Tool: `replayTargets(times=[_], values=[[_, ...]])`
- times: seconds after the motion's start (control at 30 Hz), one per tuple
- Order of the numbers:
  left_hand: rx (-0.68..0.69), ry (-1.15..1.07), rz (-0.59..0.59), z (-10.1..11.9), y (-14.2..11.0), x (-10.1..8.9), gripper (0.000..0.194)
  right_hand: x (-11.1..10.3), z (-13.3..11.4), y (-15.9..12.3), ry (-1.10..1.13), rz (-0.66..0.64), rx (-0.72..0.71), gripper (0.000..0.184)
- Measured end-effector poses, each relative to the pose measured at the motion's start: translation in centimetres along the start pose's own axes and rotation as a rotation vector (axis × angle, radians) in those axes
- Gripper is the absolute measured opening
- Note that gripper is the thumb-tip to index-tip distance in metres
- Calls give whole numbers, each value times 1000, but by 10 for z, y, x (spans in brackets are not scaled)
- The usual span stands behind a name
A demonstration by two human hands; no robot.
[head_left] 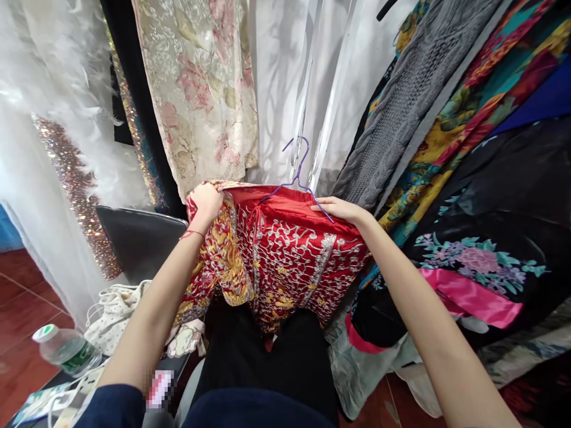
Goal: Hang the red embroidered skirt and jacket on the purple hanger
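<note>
Apparently the whole hold turns on the upper edge of the red embroidered garment (289, 255), which I see through the head camera lying in front of the body, its lower part at the black trousers (267, 368). My left hand (207, 202) has its fingers curled tight around a bunched, gold-patterned part at one end of that edge, which I take to be a firm anchor for the cloth. My right hand (339, 210) is at the other end, fingers fairly straight and close together over the red lining, beside one arm of the purple hanger (298, 171); the thumb is hidden, so I cannot tell whether it pinches the cloth or only presses it. With the hands apart, the edge is spread between them and the lining faces up at me, probably so the opening does not sag shut. The hanger sits between the hands, its arms across the lining and its hook rising past the edge, which seems to keep the hook from snagging the embroidery. Behind, a pale floral cloth (200, 89) and a grey knit piece (401, 101) hang on either side of that hook, so I judge that room for it is narrow. The capped bottle (66, 351) is off past my left forearm, well apart from the garment, where it looks unlikely to be knocked.
</note>
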State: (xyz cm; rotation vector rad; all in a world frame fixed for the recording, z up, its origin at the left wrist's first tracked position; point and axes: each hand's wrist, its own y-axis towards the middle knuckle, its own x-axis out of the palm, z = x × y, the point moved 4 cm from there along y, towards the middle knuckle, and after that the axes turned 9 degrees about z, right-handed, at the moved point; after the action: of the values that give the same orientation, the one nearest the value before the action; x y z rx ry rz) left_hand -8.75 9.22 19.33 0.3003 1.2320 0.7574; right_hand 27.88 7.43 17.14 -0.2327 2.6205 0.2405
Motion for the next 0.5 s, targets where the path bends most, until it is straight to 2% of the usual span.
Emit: replayTargets(times=[0.03, 0.1, 0.23, 0.3, 0.4, 0.5], values=[[12, -4, 23, 3, 6, -2, 41, -1, 2, 0, 12, -14, 24, 45], [79, -15, -5, 9, 12, 5, 42, -6, 8, -2, 30, -41, 54, 40], [276, -46, -135, 17, 3, 36, 47, -17, 25, -18, 45, -166, 168, 32], [327, -56, -178, 16, 0, 49, 47, -20, 28, -29, 77, -180, 183, 34], [376, -65, -246, 11, 10, 53, 39, -25, 21, -36, 115, -55, 66, 36], [449, -90, -324, 5, 28, 40, 28, -33, 13, -36, 117, 186, -122, 43]])
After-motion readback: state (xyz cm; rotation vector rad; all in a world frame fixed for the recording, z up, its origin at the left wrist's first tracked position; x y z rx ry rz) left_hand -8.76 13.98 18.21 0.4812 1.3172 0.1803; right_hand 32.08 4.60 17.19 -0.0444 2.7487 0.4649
